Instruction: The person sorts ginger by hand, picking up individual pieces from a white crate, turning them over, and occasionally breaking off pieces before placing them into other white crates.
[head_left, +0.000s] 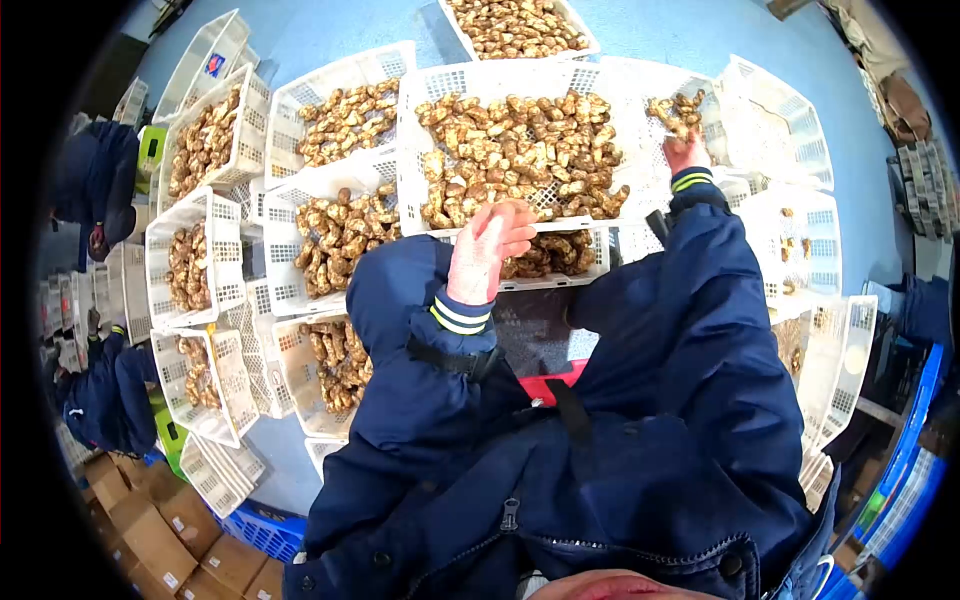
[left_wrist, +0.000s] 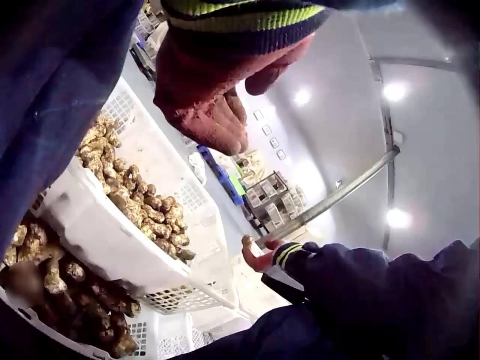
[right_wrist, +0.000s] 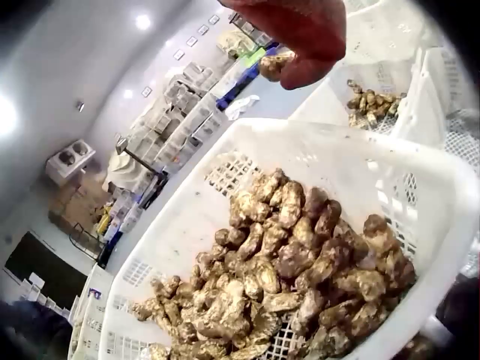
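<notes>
A white plastic crate (head_left: 408, 150) full of brown-and-cream mushrooms (head_left: 530, 130) is in front of me in the head view. My left hand (head_left: 488, 245) hangs over its near edge with nothing in it; in the left wrist view its fingers are loosely bent. To the right, my right hand (head_left: 688, 152) reaches over a white crate (head_left: 640, 80) that has a small cluster of mushrooms (head_left: 672, 112) at its far side. In the right wrist view, the right hand (right_wrist: 307, 37) pinches a mushroom (right_wrist: 273, 66) between thumb and fingers.
More mushroom crates (head_left: 345, 120) stand to the left, and another crate (head_left: 520, 30) lies beyond. On the right are crates (head_left: 790, 240) with a few mushrooms. Cardboard boxes (head_left: 150, 530) lie at lower left. People in dark jackets (head_left: 105, 390) work at the far left.
</notes>
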